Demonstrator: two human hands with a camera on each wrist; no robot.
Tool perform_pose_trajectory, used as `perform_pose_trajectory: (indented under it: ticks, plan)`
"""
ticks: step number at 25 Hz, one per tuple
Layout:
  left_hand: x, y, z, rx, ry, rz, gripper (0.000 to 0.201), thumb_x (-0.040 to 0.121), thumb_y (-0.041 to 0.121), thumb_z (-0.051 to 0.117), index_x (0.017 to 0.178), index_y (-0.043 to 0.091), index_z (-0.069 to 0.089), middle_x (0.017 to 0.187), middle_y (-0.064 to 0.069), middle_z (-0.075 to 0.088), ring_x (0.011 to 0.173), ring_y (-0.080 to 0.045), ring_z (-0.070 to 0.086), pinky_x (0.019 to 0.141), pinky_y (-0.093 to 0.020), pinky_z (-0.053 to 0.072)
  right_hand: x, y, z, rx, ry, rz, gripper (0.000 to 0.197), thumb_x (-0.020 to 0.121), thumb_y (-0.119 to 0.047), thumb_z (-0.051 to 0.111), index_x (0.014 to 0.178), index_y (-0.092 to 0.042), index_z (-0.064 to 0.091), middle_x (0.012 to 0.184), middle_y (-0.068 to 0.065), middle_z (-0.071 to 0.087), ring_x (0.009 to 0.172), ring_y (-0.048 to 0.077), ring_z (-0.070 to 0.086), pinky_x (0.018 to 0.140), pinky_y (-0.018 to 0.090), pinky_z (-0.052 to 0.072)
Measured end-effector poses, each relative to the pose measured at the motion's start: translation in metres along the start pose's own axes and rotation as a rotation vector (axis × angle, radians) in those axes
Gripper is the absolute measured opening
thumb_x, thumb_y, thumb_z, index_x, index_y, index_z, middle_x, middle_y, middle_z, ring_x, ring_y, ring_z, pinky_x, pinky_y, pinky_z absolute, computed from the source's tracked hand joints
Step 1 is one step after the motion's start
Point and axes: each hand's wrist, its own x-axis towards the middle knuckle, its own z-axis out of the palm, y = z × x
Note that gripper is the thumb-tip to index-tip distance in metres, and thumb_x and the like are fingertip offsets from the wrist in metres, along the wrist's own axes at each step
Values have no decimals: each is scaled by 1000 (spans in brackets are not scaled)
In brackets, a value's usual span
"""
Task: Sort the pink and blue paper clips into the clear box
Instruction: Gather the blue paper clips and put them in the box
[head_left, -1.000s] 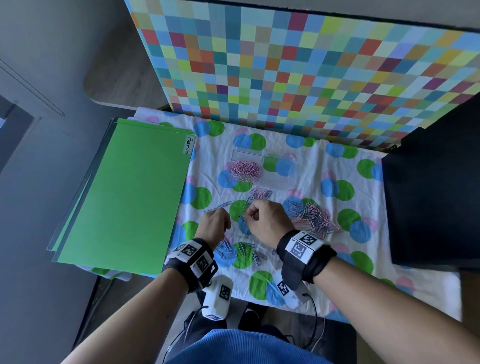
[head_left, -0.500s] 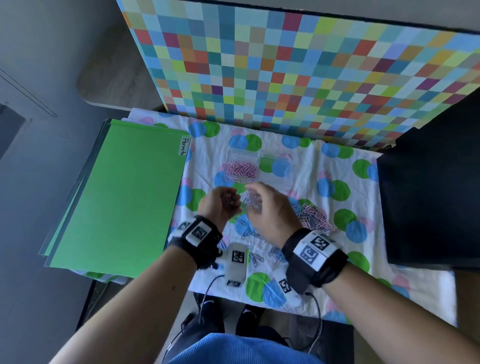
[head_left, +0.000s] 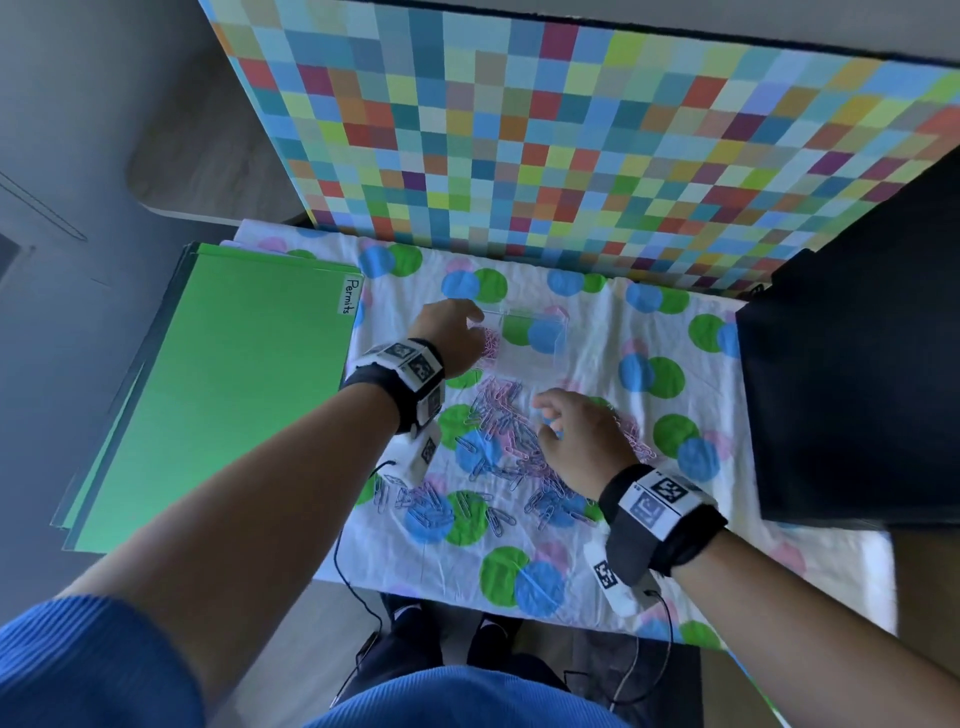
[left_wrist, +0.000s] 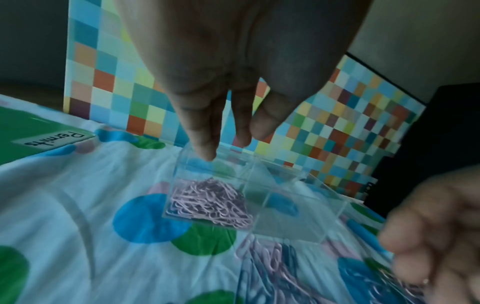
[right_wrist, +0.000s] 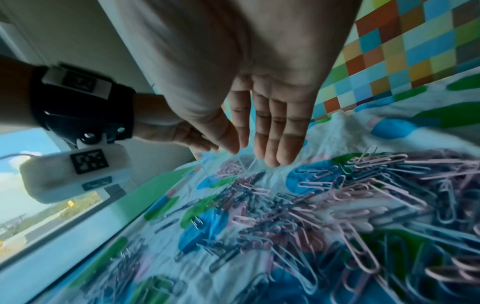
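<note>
A clear box (head_left: 535, 358) with two compartments sits on the spotted cloth. Its left compartment holds a heap of pink clips (left_wrist: 210, 203); the right compartment (left_wrist: 285, 218) looks empty. My left hand (head_left: 457, 332) hovers over the left compartment, fingers (left_wrist: 205, 144) hanging down fairly straight with no clip seen in them. A mixed pile of pink and blue paper clips (head_left: 498, 431) lies in front of the box. My right hand (head_left: 550, 421) is low over that pile, its fingers (right_wrist: 270, 144) straight and together, holding nothing that I can see.
A stack of green folders (head_left: 223, 395) labelled "Permits" lies on the left. A colourful checkered board (head_left: 571, 130) stands behind the box. A black block (head_left: 852, 389) borders the cloth on the right. More blue clips (head_left: 426, 506) are scattered nearer the front edge.
My left hand has moved forward from the pile to above the box's left compartment and its fingers have straightened. My right hand has stayed over the pile and opened.
</note>
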Motion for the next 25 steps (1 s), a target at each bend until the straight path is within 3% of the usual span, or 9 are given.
perform_pose_trajectory:
  ticks: [2, 4, 6, 9, 13, 18, 22, 25]
  plan:
    - [-14, -1, 8, -37, 136, 98, 26, 82, 11, 50, 99, 19, 69, 106, -6, 65, 97, -25, 62, 87, -33, 51, 4, 3, 6, -79, -39, -8, 24, 89, -9, 55, 110, -9, 64, 106, 10, 65, 93, 21, 62, 74, 21, 41]
    - [-29, -6, 22, -11, 148, 168, 23, 80, 9, 52, 90, 19, 70, 95, -6, 66, 87, -27, 63, 79, -36, 52, 12, 5, 12, -97, -52, 19, 21, 90, -9, 52, 107, -10, 65, 106, 10, 65, 95, 23, 62, 77, 24, 45]
    - [-43, -14, 41, 62, 34, 165, 17, 82, 14, 55, 89, 20, 69, 95, -4, 66, 88, -25, 63, 78, -36, 52, 22, 3, 16, -98, -51, 31, 23, 90, -8, 53, 110, -10, 64, 108, 10, 64, 96, 25, 62, 84, 33, 51]
    - [-54, -24, 64, 164, -90, 44, 12, 85, 24, 61, 94, 19, 66, 100, -5, 62, 89, -25, 62, 77, -33, 50, 37, 3, 24, -185, -81, 7, 24, 85, -8, 59, 109, -13, 62, 108, 7, 61, 94, 24, 60, 83, 37, 53]
    - [-56, -26, 76, 205, -56, -42, 11, 89, 24, 57, 92, 16, 64, 97, -5, 60, 84, -27, 61, 72, -36, 49, 47, 5, 33, -316, -107, -11, 12, 84, -7, 59, 91, -14, 63, 97, 4, 58, 88, 26, 60, 75, 39, 53]
    - [-63, -38, 78, 210, -57, -33, 16, 91, 23, 47, 96, 12, 58, 99, -10, 58, 89, -31, 59, 73, -38, 47, 48, 9, 36, -357, -110, -36, 15, 89, -4, 52, 97, -11, 63, 101, 6, 61, 85, 22, 60, 69, 30, 47]
    - [-69, -43, 67, -19, 14, -72, 11, 86, 17, 51, 89, 14, 60, 90, -9, 66, 84, -28, 61, 71, -32, 49, 43, 10, 33, -311, -88, -21, 8, 91, -11, 51, 87, -9, 57, 95, 9, 62, 80, 22, 57, 68, 31, 47]
    - [-71, -48, 63, -298, 57, -135, 20, 84, 10, 57, 101, 19, 60, 74, -2, 65, 69, -19, 59, 63, -27, 45, 37, 6, 26, -90, -22, 3, 16, 92, -17, 53, 82, -7, 61, 87, 10, 66, 76, 23, 61, 69, 32, 51]
